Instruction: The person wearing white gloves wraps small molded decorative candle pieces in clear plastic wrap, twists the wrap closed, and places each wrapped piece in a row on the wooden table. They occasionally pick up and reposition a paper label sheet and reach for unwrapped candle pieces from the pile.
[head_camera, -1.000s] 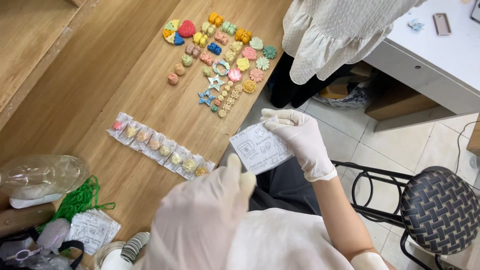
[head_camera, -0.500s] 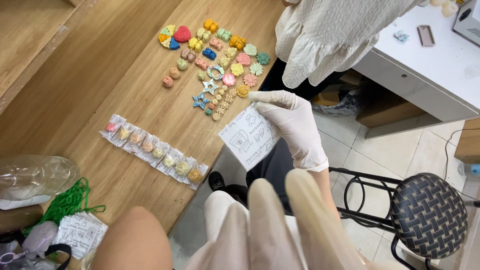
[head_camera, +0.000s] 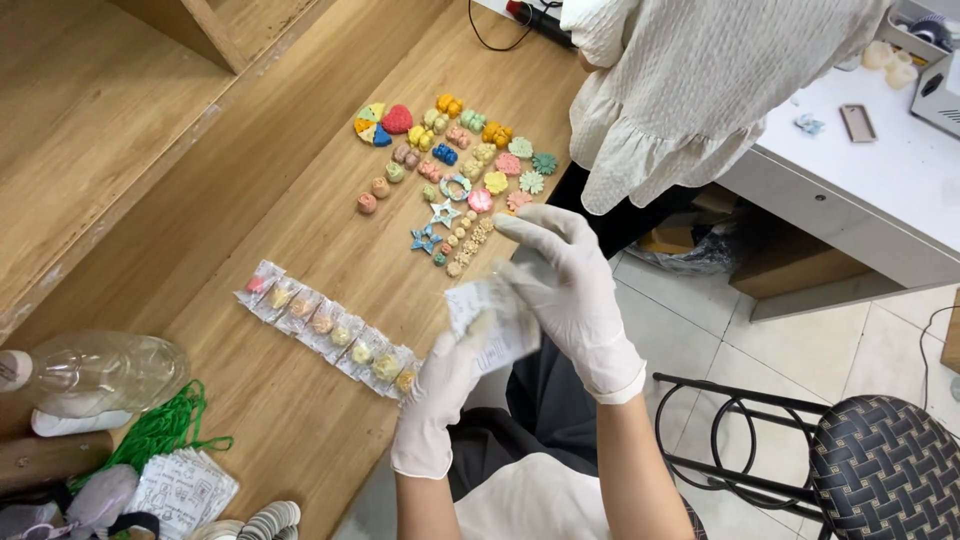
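Since half a second ago my left hand (head_camera: 440, 395) has come up from the lower frame edge to join the right hand (head_camera: 570, 290) on the small printed packet (head_camera: 492, 322), now blurred at frame centre over the tabletop (head_camera: 300, 250) edge.

Step in hand, as I judge it: opening or readying the packet between both gloved hands. The next move calls for a steady two-sided pinch.

Pose: left forearm rising from below, fingers pinching the packet's lower corner; right hand arched over its top, fingers spread, grip holding the upper edge.

Nearby: row of sealed sachets (head_camera: 330, 328) at left centre; coloured moulded pieces (head_camera: 450, 150) in the upper middle.
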